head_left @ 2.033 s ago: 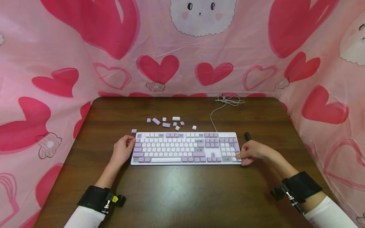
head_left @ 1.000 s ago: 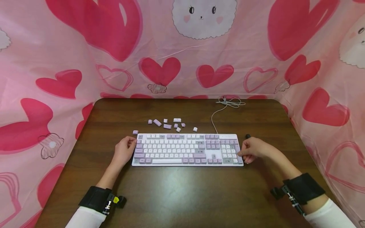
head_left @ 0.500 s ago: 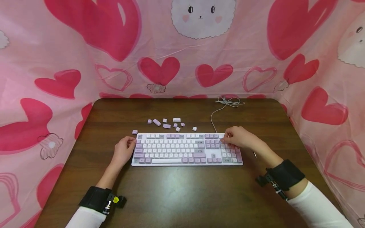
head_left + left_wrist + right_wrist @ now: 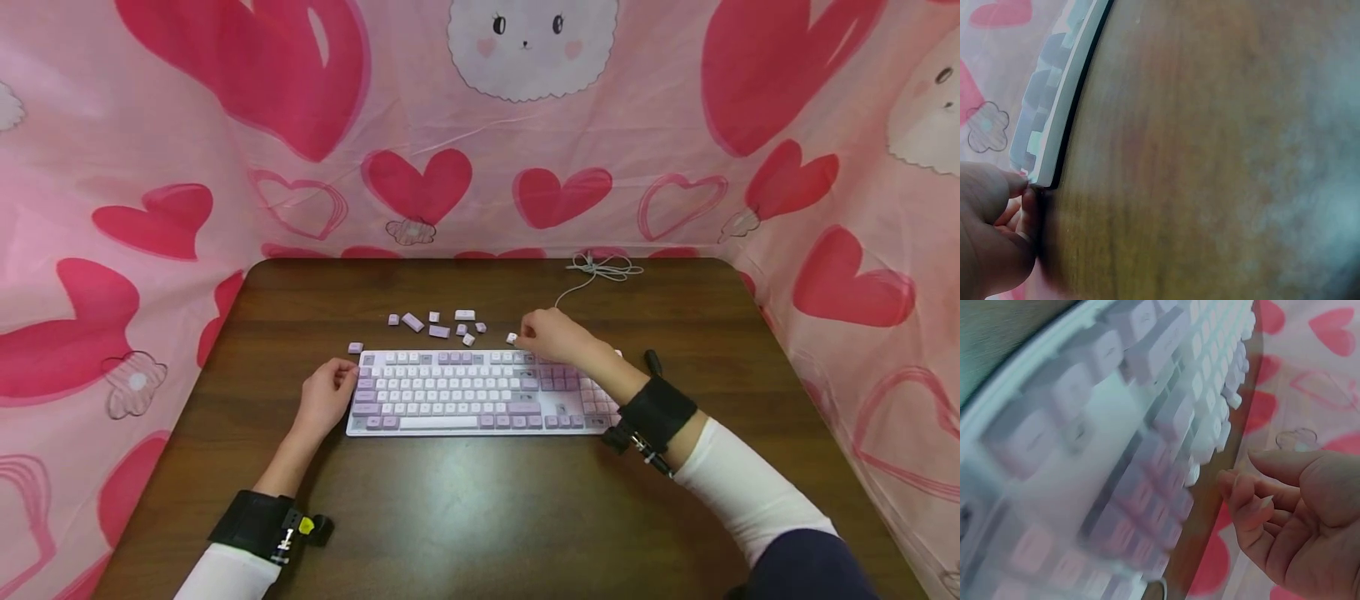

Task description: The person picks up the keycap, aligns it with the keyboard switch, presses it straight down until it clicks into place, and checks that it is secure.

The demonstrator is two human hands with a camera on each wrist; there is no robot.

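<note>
A white and lilac keyboard (image 4: 450, 423) lies across the middle of the table, grey patches showing where some keycaps are off. At its left edge my left hand (image 4: 327, 392) pinches the frame between thumb and fingers; the left wrist view shows the thumb (image 4: 1015, 185) right at the corner. My right hand (image 4: 558, 337) reaches over the keyboard's back edge, its fingertips beside a loose white keycap (image 4: 512, 338). In the right wrist view, the thumb and curved fingers of the right hand (image 4: 1310, 512) stand apart with nothing between them. The right forearm covers part of the number pad.
Behind the keyboard lie several loose keycaps, among them a long lilac one (image 4: 412, 322), a wide white one (image 4: 465, 315) and a lilac one (image 4: 356, 347). A coiled cable (image 4: 603, 267) sits at the back. A black-handled tool (image 4: 652, 362) lies to the right.
My right hand has left the keyboard's right edge and swung left and back over the number pad to the loose white keycap. The left hand has stayed at the left edge.
</note>
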